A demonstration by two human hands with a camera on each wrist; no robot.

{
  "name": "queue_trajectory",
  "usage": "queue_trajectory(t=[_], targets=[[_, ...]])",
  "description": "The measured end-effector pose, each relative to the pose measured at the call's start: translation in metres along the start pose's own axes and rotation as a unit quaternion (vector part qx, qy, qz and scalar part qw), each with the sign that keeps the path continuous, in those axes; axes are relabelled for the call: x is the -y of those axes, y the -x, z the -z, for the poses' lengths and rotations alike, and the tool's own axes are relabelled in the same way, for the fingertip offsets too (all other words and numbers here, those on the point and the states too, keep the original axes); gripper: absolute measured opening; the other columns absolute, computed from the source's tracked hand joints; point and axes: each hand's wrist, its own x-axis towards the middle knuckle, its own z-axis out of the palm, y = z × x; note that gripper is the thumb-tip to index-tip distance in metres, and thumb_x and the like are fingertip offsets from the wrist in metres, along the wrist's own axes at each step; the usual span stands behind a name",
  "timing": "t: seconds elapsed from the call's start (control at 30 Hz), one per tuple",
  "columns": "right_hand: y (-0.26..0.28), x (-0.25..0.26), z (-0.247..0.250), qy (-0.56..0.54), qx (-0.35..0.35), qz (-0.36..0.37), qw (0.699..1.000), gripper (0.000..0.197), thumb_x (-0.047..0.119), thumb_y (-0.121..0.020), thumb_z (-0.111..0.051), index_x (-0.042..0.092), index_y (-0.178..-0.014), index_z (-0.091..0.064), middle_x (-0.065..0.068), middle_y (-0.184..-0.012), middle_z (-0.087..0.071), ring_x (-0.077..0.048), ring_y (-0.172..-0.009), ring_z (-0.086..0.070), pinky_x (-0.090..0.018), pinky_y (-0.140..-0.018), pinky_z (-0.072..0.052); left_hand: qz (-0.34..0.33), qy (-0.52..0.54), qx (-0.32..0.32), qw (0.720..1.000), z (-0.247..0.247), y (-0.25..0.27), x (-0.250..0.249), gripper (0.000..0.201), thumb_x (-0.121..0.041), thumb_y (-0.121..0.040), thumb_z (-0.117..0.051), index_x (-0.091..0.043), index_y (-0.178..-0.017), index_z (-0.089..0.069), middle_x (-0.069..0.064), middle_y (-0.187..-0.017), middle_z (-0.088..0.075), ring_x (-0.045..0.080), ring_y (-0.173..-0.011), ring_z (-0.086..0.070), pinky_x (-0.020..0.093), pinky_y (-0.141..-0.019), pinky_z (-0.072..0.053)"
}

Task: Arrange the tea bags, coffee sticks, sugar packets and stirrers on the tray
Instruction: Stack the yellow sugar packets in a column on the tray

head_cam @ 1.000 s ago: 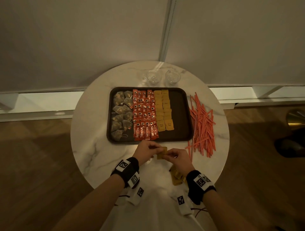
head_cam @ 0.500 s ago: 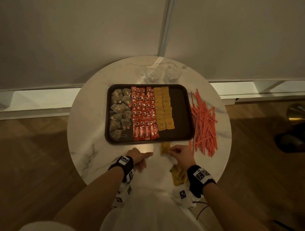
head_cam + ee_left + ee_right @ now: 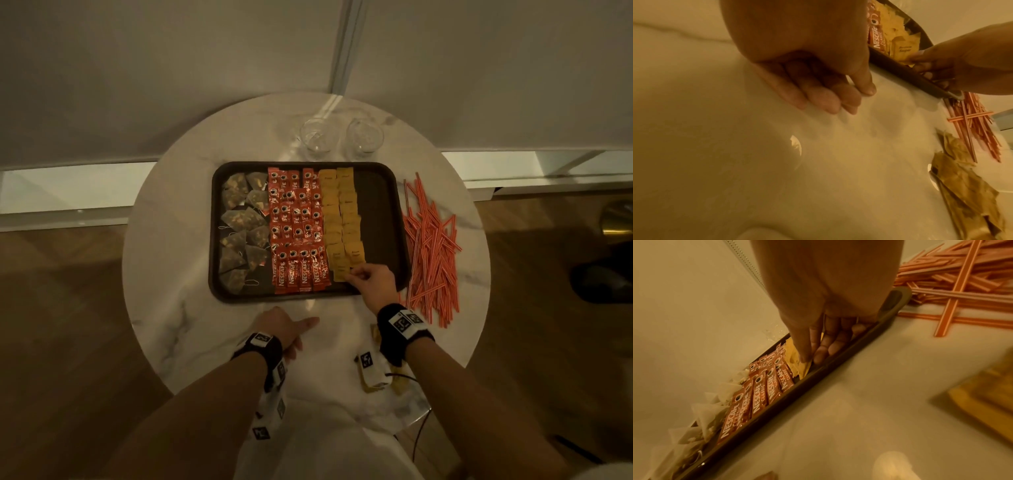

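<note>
Flat yellow sugar packet [image 3: 340, 274], pinched by right hand [image 3: 373, 284]

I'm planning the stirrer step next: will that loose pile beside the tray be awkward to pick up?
Probably. The stirrers look thin, flat and light, so they likely sit flush on the table. They lie crisscrossed, so lifting some may drag others. Being flat, they should not roll.

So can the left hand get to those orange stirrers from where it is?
Probably not easily. The left hand rests on the table near the tray, while the stirrers lie beyond its far right side, and the right hand, pinching a sugar packet, crosses the path.
</note>
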Motion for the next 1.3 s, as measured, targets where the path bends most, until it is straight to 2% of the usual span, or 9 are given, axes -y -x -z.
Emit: queue_trajectory(t=[0.17, 0.3, 0.5, 0.7, 0.87, 1.03, 1.1, 1.2, 1.3], targets=[[-0.007, 0.000, -0.006, 0.003, 0.013, -0.010, 1.000, 0.015, 0.019, -0.084, -0.077, 0.009, -0.094, -0.074, 0.000, -0.082, -0.065, -0.008, -0.075, -0.057, -0.016, -0.069, -0.042, -0.004, -0.010, 0.000, 1.000, 0.000, -0.001, 0.000, 0.070, -0.076, -0.080, -0.057, -0.010, -0.065, -0.075, 0.004, -0.058, -0.071, 0.015, -0.050, -0.067, 0.031, -0.073, -0.060], [-0.010, 0.000, -0.008, -0.001, 0.007, -0.018, 1.000, 0.011, 0.020, -0.082, -0.079, 0.016, -0.084, -0.069, 0.000, -0.078, -0.064, -0.009, -0.070, -0.056, -0.020, -0.068, -0.044, -0.010, -0.020, -0.003, 1.000, 0.000, -0.001, 0.001, 0.070, -0.077, -0.079, -0.055, -0.012, -0.064, -0.074, 0.002, -0.058, -0.071, 0.013, -0.049, -0.066, 0.029, -0.068, -0.058], [-0.011, -0.002, -0.015, 0.003, -0.029, -0.024, 0.999, 0.026, 0.028, -0.081, -0.079, 0.018, -0.070, -0.057, 0.000, -0.075, -0.063, -0.008, -0.064, -0.053, -0.024, -0.058, -0.041, -0.005, -0.024, -0.004, 1.000, -0.001, -0.002, 0.001, 0.069, -0.077, -0.080, -0.055, -0.011, -0.066, -0.074, 0.002, -0.058, -0.071, 0.012, -0.049, -0.066, 0.027, -0.063, -0.056], [-0.011, 0.000, -0.020, 0.053, -0.038, -0.019, 0.998, 0.037, 0.042, -0.084, -0.074, 0.024, -0.062, -0.049, 0.004, -0.063, -0.056, -0.014, -0.062, -0.053, -0.029, -0.059, -0.044, -0.007, -0.016, -0.009, 1.000, -0.002, -0.002, 0.002, 0.070, -0.077, -0.080, -0.056, -0.010, -0.067, -0.074, 0.002, -0.057, -0.071, 0.013, -0.047, -0.065, 0.025, -0.055, -0.050], [-0.011, 0.001, -0.022, 0.074, -0.043, -0.024, 0.996, 0.040, 0.046, -0.084, -0.072, 0.027, -0.060, -0.047, 0.004, -0.067, -0.058, -0.021, -0.073, -0.060, -0.036, -0.066, -0.051, -0.005, -0.015, -0.016, 1.000, -0.003, -0.003, 0.002, 0.069, -0.074, -0.081, -0.057, -0.008, -0.069, -0.075, 0.003, -0.057, -0.071, 0.013, -0.045, -0.063, 0.023, -0.053, -0.048], [-0.011, 0.003, -0.022, 0.072, -0.031, -0.025, 0.997, 0.040, 0.047, -0.084, -0.071, 0.023, -0.060, -0.048, 0.002, -0.066, -0.057, -0.019, -0.068, -0.058, -0.037, -0.064, -0.051, -0.009, -0.022, -0.021, 0.999, -0.004, -0.003, 0.003, 0.069, -0.075, -0.081, -0.056, -0.010, -0.065, -0.073, 0.003, -0.057, -0.071, 0.013, -0.046, -0.064, 0.023, -0.054, -0.049], [-0.009, 0.006, -0.018, 0.047, -0.021, -0.025, 0.998, 0.040, 0.045, -0.084, -0.072, 0.020, -0.061, -0.051, 0.000, -0.065, -0.057, -0.019, -0.065, -0.056, -0.035, -0.063, -0.049, -0.011, -0.027, -0.023, 0.999, -0.003, -0.001, 0.002, 0.069, -0.074, -0.081, -0.056, -0.010, -0.066, -0.074, 0.002, -0.057, -0.071, 0.013, -0.045, -0.063, 0.023, -0.054, -0.049], [0.002, 0.007, 0.000, -0.069, -0.019, -0.023, 0.997, 0.032, 0.035, -0.088, -0.072, 0.010, -0.069, -0.063, -0.005, -0.066, -0.062, -0.016, -0.064, -0.059, -0.036, -0.068, -0.050, -0.013, -0.028, -0.020, 0.999, -0.003, 0.001, 0.001, 0.069, -0.074, -0.082, -0.056, -0.009, -0.068, -0.074, 0.002, -0.057, -0.071, 0.013, -0.046, -0.064, 0.025, -0.057, -0.051], [0.026, -0.005, 0.031, -0.115, -0.070, 0.009, 0.991, 0.031, 0.030, -0.094, -0.065, 0.011, -0.069, -0.062, -0.003, -0.062, -0.060, -0.010, -0.058, -0.052, -0.030, -0.067, -0.045, -0.032, -0.008, -0.021, 0.999, -0.003, 0.003, 0.001, 0.064, -0.069, -0.085, -0.057, -0.009, -0.068, -0.072, 0.001, -0.054, -0.069, 0.013, -0.044, -0.063, 0.022, -0.053, -0.049]])
